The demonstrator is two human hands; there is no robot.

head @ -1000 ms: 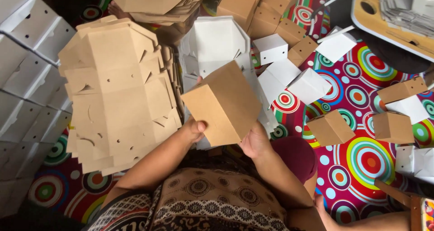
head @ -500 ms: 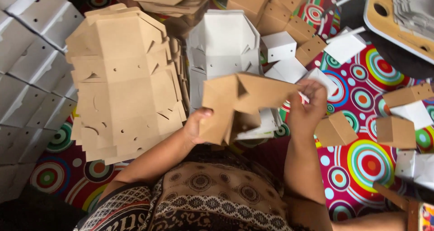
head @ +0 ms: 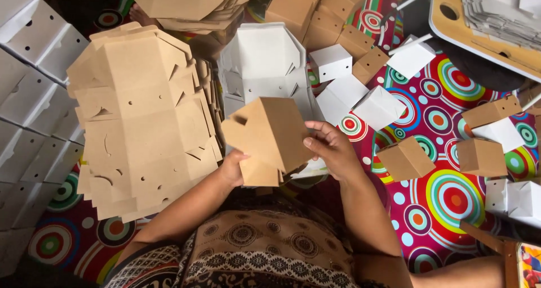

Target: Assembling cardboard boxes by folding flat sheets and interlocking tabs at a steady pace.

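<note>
A partly folded brown cardboard box (head: 270,139) is held in front of me over my lap. My left hand (head: 232,168) grips its lower left corner from beneath. Fingers of my right hand (head: 332,147) press on its right side. To the left lies a tall stack of flat brown cardboard blanks (head: 138,116). Behind the box a stack of white cardboard blanks (head: 265,60) lies flat.
Folded white and brown boxes (head: 406,158) lie scattered on a cloth with coloured circles (head: 451,198). Stacked white boxes (head: 28,96) line the left edge. More brown blanks (head: 186,3) sit at the top. A wooden tray (head: 484,18) with white blanks is at top right.
The flat brown blank was opened out and folded into a box shape. My right hand moved out to the right, then came back against the box's side.
</note>
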